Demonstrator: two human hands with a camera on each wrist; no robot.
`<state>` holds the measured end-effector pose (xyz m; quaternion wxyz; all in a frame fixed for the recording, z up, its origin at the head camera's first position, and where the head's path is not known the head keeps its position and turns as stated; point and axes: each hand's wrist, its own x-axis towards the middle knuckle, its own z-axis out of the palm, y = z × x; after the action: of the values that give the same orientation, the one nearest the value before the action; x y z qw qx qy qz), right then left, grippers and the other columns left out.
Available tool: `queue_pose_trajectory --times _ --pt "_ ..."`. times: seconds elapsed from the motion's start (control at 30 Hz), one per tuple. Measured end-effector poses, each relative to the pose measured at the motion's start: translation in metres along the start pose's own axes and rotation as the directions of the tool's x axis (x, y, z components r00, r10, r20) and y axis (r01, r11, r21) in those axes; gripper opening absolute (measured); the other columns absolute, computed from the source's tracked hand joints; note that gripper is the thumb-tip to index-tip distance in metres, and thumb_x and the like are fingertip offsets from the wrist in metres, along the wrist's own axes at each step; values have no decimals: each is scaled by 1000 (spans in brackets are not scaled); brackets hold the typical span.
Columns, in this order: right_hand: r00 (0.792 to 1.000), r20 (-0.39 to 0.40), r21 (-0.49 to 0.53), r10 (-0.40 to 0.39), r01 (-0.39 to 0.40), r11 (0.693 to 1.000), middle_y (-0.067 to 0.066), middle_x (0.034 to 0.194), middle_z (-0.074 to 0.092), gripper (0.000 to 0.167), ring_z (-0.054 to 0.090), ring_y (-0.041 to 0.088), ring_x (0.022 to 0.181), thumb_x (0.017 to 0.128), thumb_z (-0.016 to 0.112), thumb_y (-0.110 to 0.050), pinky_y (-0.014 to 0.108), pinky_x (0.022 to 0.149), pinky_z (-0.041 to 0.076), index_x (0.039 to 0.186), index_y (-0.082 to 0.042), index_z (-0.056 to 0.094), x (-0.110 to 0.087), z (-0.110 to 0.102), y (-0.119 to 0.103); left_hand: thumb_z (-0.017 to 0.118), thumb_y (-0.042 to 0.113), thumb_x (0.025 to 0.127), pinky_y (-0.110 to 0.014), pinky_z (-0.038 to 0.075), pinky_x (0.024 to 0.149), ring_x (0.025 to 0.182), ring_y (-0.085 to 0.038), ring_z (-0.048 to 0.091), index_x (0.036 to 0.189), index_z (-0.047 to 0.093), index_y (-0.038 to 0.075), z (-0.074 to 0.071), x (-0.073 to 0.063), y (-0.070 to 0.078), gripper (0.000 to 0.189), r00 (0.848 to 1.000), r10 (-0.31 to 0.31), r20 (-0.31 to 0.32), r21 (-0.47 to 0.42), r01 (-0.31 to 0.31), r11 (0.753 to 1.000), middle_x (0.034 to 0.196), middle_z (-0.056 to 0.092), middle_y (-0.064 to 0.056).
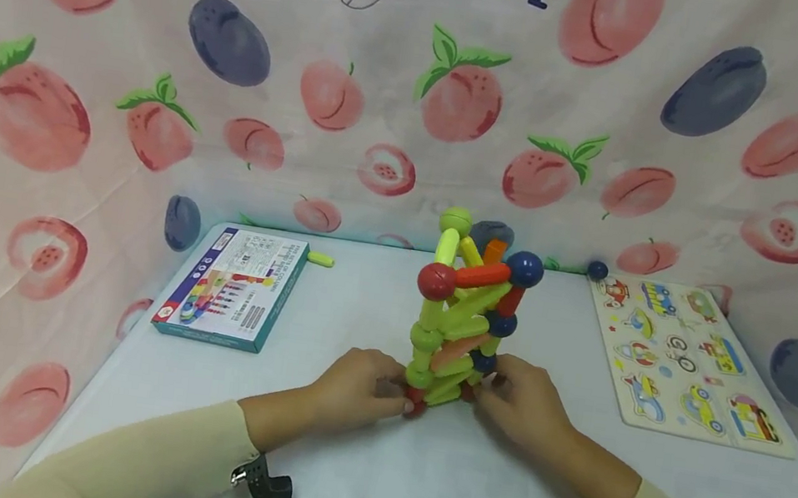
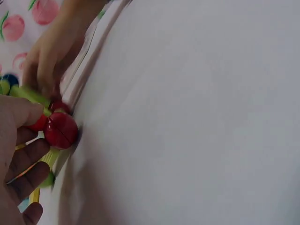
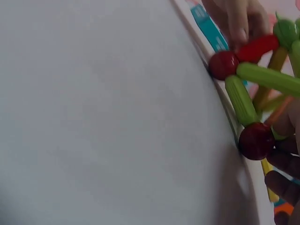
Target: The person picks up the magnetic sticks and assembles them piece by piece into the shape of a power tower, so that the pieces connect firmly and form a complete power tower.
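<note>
A tall tower of coloured balls and rods [image 1: 463, 325], a magnetic building toy, stands upright on the table between both hands. Green balls and rods form its left side, dark blue balls its right, with slanted green and orange rods between. My left hand [image 1: 352, 393] grips the base by a red rod beside a red ball [image 2: 61, 130], thumb on one side, fingers on the other. On the opposite side, my right hand [image 1: 529, 401] holds the lower corner next to another red ball [image 3: 257, 141]. Part of that grip is hidden behind the rods.
A flat boxed toy set [image 1: 231, 287] lies at the left, with a loose green rod [image 1: 320, 259] beside it. At the right lies a vehicle picture puzzle board [image 1: 687, 363], a dark blue ball [image 1: 597, 270] at its far corner. Fruit-printed cloth [image 1: 402, 56] hangs behind the table.
</note>
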<state>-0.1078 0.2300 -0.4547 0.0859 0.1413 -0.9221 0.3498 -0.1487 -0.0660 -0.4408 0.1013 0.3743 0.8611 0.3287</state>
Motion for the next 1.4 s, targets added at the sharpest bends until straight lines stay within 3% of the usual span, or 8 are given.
queue_pose_trajectory --times 0.43,0.6,0.7,0.87,0.97,1.07,1.23,1.4 --pt "992 120 91 26 -37 995 6 116 77 33 70 25 105 97 73 -12 53 93 58 129 -3 72 33 -4 27 74 29 101 -35 43 114 135 -5 56 143 69 20 10 1 12 43 967 181 177 -43 -176 983 140 68 13" --pt "992 120 105 45 -58 993 6 119 77 33 70 25 107 98 73 -12 53 94 58 129 -3 71 31 -5 25 72 25 103 -29 52 101 112 -2 67 122 80 17 -20 12 -15 22 957 194 215 -60 -185 981 116 77 14" --pt "991 122 114 47 -61 992 4 118 77 31 70 24 106 98 74 -14 52 94 58 128 -6 72 30 -6 25 73 22 102 -32 57 91 97 -8 71 108 81 16 -57 27 -46 12 981 156 119 118 -170 978 102 77 11" --pt "989 136 128 54 -71 989 0 116 76 30 69 22 107 98 74 -13 51 95 58 128 -10 73 27 -9 27 68 16 103 -53 48 104 122 -31 65 129 75 13 -119 48 -106 27 985 -59 -164 549 141 824 126 75 -7" --pt "986 148 157 77 -101 982 -2 114 76 30 67 21 105 100 73 -12 46 93 57 129 -12 73 28 -11 28 59 12 106 -61 37 112 140 -37 52 145 66 14 -136 55 -134 40 957 -206 -206 646 291 705 146 65 -11" --pt "979 165 191 120 -151 970 -2 111 75 29 66 21 104 101 72 -15 44 92 56 131 -13 72 29 -14 27 55 9 106 -65 29 114 143 -37 47 143 68 14 -140 61 -148 39 939 -284 -196 672 339 658 148 64 -11" --pt "968 166 226 188 -223 948 0 113 74 26 64 23 109 104 68 -19 46 97 53 129 -15 73 33 -22 22 65 15 102 -73 14 120 135 -35 53 121 75 15 -134 75 -147 22 940 -260 -222 611 342 713 128 74 -6" --pt "972 122 335 200 -230 914 6 126 74 24 65 28 122 107 63 -14 50 105 52 129 -9 71 39 -46 15 75 25 100 -57 39 114 118 -29 65 119 74 12 -142 95 -94 24 932 -223 -285 98 260 961 119 75 -7"
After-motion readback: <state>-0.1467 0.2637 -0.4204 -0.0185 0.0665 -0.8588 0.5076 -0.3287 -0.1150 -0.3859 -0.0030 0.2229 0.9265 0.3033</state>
